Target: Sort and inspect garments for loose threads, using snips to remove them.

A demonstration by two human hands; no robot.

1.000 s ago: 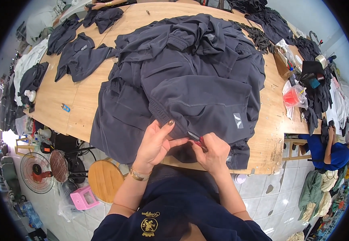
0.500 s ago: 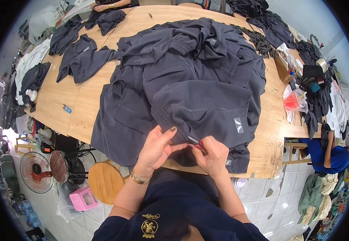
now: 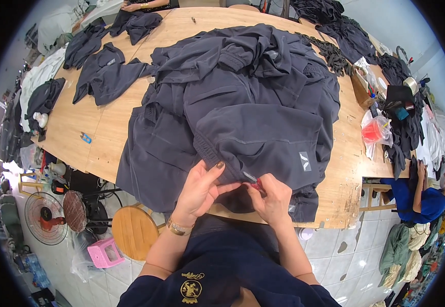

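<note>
Dark grey shorts with a gathered elastic waistband and a pale patch lie on top of the pile in front of me. My left hand pinches the waistband at its near end, thumb on top and fingers beneath. Close beside those fingertips, my right hand is closed around small red-handled thread snips. Their metal blades point up and left against the cloth at the waistband. Whether a thread lies between the blades is too small to tell.
A heap of dark grey garments covers the middle of the wooden table. Blue snips lie at the left. A red drink in a plastic bag stands at the right. Other people work at the far left and right.
The snips have tilted slightly within my right hand, their blades shifting a little to the right. My left hand keeps its hold, and the shorts stay in place.
</note>
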